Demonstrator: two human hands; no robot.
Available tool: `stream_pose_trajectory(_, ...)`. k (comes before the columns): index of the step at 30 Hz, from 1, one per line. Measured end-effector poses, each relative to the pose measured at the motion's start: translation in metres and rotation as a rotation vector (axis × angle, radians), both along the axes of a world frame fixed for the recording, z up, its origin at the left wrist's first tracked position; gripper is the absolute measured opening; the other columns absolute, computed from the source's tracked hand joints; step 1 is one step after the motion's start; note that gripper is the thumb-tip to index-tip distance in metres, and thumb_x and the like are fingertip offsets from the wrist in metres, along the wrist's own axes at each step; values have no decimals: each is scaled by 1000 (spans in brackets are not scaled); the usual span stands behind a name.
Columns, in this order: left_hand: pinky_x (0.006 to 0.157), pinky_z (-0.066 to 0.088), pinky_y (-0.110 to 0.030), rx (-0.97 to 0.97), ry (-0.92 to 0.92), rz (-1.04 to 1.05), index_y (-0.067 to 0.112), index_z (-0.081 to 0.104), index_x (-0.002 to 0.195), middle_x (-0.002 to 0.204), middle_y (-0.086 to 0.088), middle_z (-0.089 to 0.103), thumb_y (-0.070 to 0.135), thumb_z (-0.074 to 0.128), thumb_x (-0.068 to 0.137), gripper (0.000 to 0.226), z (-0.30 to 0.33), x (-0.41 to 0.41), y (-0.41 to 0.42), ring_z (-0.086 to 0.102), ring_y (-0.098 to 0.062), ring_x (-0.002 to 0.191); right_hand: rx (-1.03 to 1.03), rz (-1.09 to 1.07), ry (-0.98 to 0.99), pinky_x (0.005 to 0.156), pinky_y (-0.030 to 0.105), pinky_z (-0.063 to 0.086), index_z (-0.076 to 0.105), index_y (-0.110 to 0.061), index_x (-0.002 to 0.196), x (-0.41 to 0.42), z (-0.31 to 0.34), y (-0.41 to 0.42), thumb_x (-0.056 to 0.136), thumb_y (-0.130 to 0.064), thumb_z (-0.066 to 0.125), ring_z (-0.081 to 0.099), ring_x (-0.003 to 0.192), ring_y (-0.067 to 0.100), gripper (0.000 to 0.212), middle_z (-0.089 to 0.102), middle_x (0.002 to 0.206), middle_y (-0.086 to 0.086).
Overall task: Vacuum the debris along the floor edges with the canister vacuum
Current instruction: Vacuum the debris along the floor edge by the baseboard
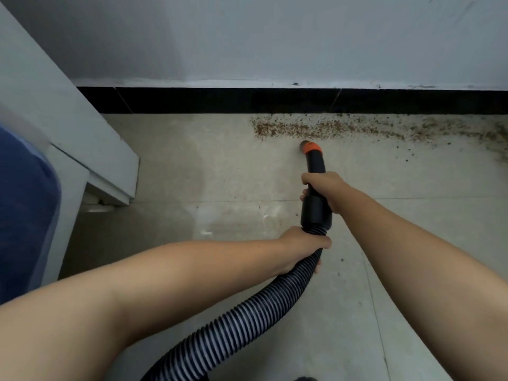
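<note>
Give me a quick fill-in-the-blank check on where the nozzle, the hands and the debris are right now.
1. The nozzle has a tip coloured ____.
2. The right hand grips the rigid black tube, while the left hand holds the ribbed ____.
3. The brown debris lies along the ____ skirting at the foot of the wall.
4. The floor to the ____ of the nozzle shows no debris.

Missing words: orange; hose; black; left

Looking like room in home: pale tiled floor (pixel 192 166) running up to black skirting tile (pixel 220 100), painted white wall (pixel 275 37) above, white furniture piece (pixel 82 138) sitting left, crumbs (pixel 316 129) lying along edge
</note>
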State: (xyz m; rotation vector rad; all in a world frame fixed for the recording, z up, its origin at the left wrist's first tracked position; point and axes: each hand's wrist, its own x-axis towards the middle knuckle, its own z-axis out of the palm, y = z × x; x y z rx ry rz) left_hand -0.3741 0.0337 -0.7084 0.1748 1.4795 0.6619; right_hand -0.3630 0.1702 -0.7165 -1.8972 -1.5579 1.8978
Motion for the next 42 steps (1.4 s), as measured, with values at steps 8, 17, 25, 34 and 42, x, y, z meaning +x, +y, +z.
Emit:
stream_pose_trajectory(8, 47, 48, -29, 35, -43, 20, 2, 56, 94, 68, -10, 56, 14, 67, 85, 19, 3, 14, 39, 53, -22, 50, 3, -116, -27, 45, 27, 50, 46, 0, 112, 26, 4, 41, 85, -9, 60, 63, 54, 21, 32, 61, 67, 11)
stream_pose_trajectory(17, 46, 47, -26, 18, -97, 136, 4, 54, 91, 67, -10, 56, 14, 66, 86, 16, 4, 7, 39, 53, -22, 48, 9, 45, -60, 38, 25, 50, 45, -3, 113, -2, 8, 40, 84, -8, 62, 62, 39, 17, 34, 61, 71, 13)
stream_pose_trajectory(25, 44, 47, -25, 9, -96, 204, 4, 52, 93, 66, -11, 55, 13, 65, 87, 17, 6, -16, 7, 53, -21, 45, -32, 139, -3, 41, 26, 51, 45, -2, 113, -35, 8, 7, 83, -7, 61, 62, 42, 19, 34, 61, 70, 13)
stream_pose_trajectory(34, 41, 47, -25, -13, -57, 312, 4, 54, 89, 66, -12, 55, 12, 66, 86, 15, 2, -43, -15, 53, -23, 47, -65, 241, 66, 39, 23, 49, 46, -2, 108, -76, 6, -20, 84, -5, 60, 60, 49, 21, 28, 59, 69, 13)
stream_pose_trajectory(42, 41, 47, -24, -7, -106, 198, 3, 54, 96, 67, -11, 55, 12, 66, 86, 19, -3, -22, 14, 53, -22, 48, -21, 124, 0, 42, 25, 51, 47, -2, 111, -40, 3, 14, 83, -6, 61, 61, 45, 20, 32, 60, 66, 12)
